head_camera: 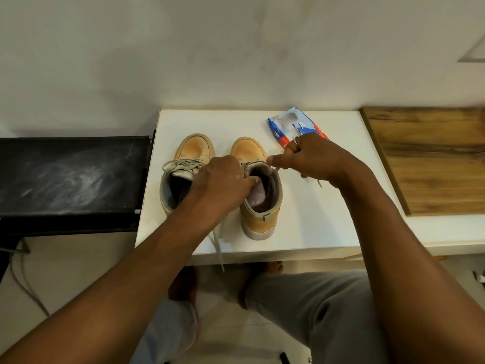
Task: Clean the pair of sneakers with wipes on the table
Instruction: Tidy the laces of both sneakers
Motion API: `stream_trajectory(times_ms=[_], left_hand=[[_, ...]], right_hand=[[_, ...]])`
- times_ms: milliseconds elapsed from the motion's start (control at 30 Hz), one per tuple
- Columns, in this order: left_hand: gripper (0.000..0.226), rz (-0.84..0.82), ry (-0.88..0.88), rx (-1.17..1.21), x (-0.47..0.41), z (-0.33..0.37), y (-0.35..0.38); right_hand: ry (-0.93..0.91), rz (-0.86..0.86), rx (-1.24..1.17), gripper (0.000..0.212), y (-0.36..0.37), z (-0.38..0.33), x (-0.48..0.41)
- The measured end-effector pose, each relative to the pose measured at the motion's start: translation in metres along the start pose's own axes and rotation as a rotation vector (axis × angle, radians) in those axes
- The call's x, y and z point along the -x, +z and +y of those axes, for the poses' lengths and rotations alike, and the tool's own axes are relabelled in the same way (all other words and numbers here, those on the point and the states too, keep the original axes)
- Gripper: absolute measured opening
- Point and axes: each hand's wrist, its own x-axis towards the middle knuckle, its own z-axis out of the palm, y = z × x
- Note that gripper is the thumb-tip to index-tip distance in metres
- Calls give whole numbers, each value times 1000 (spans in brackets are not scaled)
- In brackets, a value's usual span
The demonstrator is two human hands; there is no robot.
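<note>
White bench against a pale wall: two tan sneakers stand side by side, toes to the wall, long axes running away from the person. The left hand grips the right-hand sneaker at the collar, thumb inside. The left-hand sneaker stands free. The right hand pinches a lace. The pack of wipes lies just beyond that hand, no wipe showing.

wipes pack lower end behind right hand, its print blurred, wooden board cut off right

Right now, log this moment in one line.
left hand: grips right sneaker | right hand: pinches lace | wipes pack: lying on table
</note>
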Motion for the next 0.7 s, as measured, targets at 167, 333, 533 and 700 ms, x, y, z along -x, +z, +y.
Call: stream_trajectory(times_ms=[167, 333, 533, 700], left_hand=[[50, -54, -38, -67, 11, -5, -31], [52, -85, -36, -71, 18, -15, -62], [31, 174, -3, 164, 24, -16, -77], [25, 491, 187, 413, 19, -9, -67]], right_hand=[[-163, 181, -210, 66, 11, -12, -2], [-327, 212, -295, 49, 26, -33, -5], [-364, 40, -277, 40, 37, -38, -3], [-455, -31, -329, 32, 37, -38, -4]])
